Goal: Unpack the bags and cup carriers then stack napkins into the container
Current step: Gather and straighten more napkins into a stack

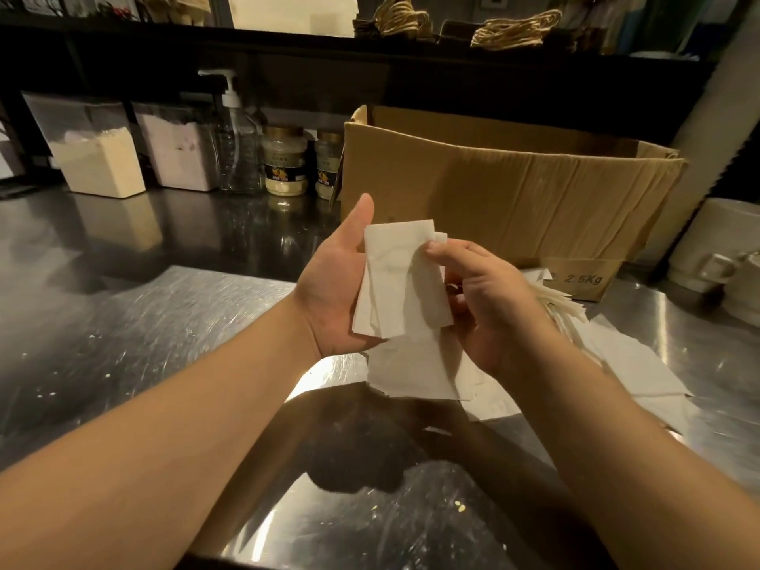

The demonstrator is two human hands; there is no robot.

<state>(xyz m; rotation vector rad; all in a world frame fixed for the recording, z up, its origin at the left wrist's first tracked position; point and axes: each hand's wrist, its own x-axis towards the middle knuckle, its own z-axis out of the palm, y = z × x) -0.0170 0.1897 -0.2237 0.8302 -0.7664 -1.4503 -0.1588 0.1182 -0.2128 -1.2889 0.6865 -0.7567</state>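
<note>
While both hands, left (333,290) and right (489,302), grip napkins (401,281), fingers stay hidden.

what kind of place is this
Probably a café or drinks-shop prep counter: a steel worktop, tubs of powder beside a pump bottle, and paper carrier bags on the shelf above.

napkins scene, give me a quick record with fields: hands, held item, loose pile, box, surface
left hand: left hand cradles the held napkins, thumb up
right hand: right hand pinches their upper right edge
loose pile: more napkins lie spread on the counter beneath and right of the hands
box: open cardboard box stands behind the hands
surface: steel counter
</note>
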